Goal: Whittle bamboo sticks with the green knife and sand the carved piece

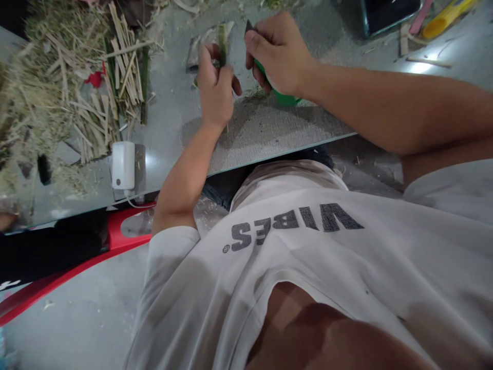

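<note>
Just one head-worn cam here — it looks steeply down over the wearer's chest at the table edge (269,154), pretty close in, facing forward and down.

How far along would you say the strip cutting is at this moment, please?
Done: a pile of cut strips and loose shavings lies on the table. In hand: the left hand holds a green strip upright, and the right hand grips a green-handled knife with its blade beside that strip. Left: I cannot tell how many uncut pieces remain.
</note>
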A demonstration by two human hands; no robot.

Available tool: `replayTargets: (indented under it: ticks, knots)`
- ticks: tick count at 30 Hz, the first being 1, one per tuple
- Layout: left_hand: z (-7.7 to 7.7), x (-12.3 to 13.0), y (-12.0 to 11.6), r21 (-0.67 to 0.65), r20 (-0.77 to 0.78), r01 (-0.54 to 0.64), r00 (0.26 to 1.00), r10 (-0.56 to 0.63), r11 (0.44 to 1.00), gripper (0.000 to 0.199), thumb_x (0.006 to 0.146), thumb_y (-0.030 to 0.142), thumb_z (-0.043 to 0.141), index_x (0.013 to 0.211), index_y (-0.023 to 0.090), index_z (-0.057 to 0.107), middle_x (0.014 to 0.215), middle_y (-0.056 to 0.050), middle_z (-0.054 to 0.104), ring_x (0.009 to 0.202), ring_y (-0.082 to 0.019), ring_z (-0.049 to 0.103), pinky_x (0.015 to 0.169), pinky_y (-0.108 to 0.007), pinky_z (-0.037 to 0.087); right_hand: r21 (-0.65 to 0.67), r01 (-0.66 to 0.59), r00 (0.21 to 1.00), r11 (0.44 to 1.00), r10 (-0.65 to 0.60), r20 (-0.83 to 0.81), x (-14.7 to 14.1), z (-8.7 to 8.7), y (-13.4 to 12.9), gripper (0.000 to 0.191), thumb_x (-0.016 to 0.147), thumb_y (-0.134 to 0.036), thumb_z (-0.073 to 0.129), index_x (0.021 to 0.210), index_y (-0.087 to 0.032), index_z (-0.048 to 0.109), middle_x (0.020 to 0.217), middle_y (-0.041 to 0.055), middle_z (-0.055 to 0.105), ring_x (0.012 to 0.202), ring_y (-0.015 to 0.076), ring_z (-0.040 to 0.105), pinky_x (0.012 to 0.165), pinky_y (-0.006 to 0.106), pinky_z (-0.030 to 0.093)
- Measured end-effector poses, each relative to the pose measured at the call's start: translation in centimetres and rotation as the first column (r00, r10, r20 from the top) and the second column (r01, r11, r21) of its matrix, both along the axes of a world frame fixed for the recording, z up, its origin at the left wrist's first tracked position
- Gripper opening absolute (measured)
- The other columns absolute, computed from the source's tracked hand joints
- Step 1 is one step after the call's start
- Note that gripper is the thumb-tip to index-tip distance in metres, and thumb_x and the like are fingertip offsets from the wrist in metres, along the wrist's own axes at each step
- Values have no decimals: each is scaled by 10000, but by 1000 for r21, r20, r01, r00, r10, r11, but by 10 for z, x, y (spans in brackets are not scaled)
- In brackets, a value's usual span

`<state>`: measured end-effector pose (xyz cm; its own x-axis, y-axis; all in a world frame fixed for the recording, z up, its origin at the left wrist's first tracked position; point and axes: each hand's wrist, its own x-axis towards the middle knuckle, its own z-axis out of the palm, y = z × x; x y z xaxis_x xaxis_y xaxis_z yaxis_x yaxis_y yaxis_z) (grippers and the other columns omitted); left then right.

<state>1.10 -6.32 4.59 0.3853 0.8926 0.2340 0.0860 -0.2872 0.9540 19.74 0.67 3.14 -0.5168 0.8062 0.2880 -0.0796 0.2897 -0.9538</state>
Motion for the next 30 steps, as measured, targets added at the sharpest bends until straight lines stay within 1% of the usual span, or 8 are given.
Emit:
replayTargets:
  ticks: [3, 6, 8, 9, 15, 21, 26, 30]
  knots:
    - [1, 2, -10, -86, 48, 50, 998, -46, 995, 146, 1063, 590, 680, 1107, 472, 606, 579, 22, 512, 784, -328, 675, 536, -426, 371, 64, 21, 991, 998, -29, 128, 1, -4, 4, 464, 1154, -53, 477, 732, -162, 633, 499, 26, 488, 384, 192, 413, 411, 334, 272]
    - [-17, 0, 11, -89, 103, 6, 995, 3, 996, 111, 1064, 466, 660, 1023, 452, 559, 569, 39, 491, 633, -292, 567, 485, -387, 274, 72, 15, 983, 997, -28, 183, 5, -1, 0, 299, 1017, -156, 553, 733, -218, 624, 528, 26, 501, 430, 213, 441, 429, 343, 293]
    - [-31, -2, 30, 62, 245, -266, 939, 243, 962, 225, 1019, 298, 657, 916, 372, 470, 562, 74, 459, 477, -211, 342, 471, -350, 187, 132, -28, 979, 991, 0, 205, 9, 4, -5, 257, 995, -276, 593, 740, -252, 601, 561, 29, 499, 488, 221, 463, 482, 351, 319]
    - [-37, -2, 37, 91, 251, -301, 929, 271, 949, 237, 1004, 207, 622, 906, 339, 451, 561, 86, 454, 453, -188, 305, 470, -337, 190, 156, -58, 973, 986, 21, 228, 11, 6, -7, 259, 992, -340, 606, 746, -259, 599, 575, 32, 506, 510, 222, 474, 511, 355, 337]
    - [-48, -1, 44, 152, 196, -197, 966, 166, 969, 208, 982, 91, 494, 980, 292, 439, 571, 91, 536, 408, -164, 292, 460, -294, 169, 68, -196, 935, 978, 166, 313, 15, 12, -6, 307, 909, -527, 639, 762, -257, 644, 582, 46, 538, 486, 203, 479, 513, 362, 352]
    - [-49, 2, 36, 36, 178, -159, 972, 150, 987, 139, 1065, 152, 458, 1118, 280, 441, 645, 89, 618, 439, -139, 400, 481, -220, 220, -80, -413, 901, 907, 419, 111, 15, 3, 10, 209, 895, -353, 721, 797, -171, 688, 566, 40, 521, 441, 175, 472, 399, 286, 396]
    - [-51, 1, 36, 19, 199, -75, 978, 70, 997, 204, 1005, 198, 482, 1172, 283, 401, 698, 87, 619, 459, -120, 300, 473, -180, 172, -64, -512, 856, 857, 515, 46, 17, 0, 18, 169, 946, -94, 597, 792, -93, 668, 566, 57, 508, 392, 182, 475, 341, 280, 401]
    - [-52, 3, 36, 88, 260, -35, 966, 11, 996, 309, 913, 230, 549, 1172, 285, 391, 754, 70, 647, 548, -128, 515, 458, -146, 193, -137, -507, 856, 851, 516, 33, 20, 4, 17, 213, 979, -44, 543, 826, -53, 691, 564, 74, 507, 408, 192, 497, 366, 283, 421]
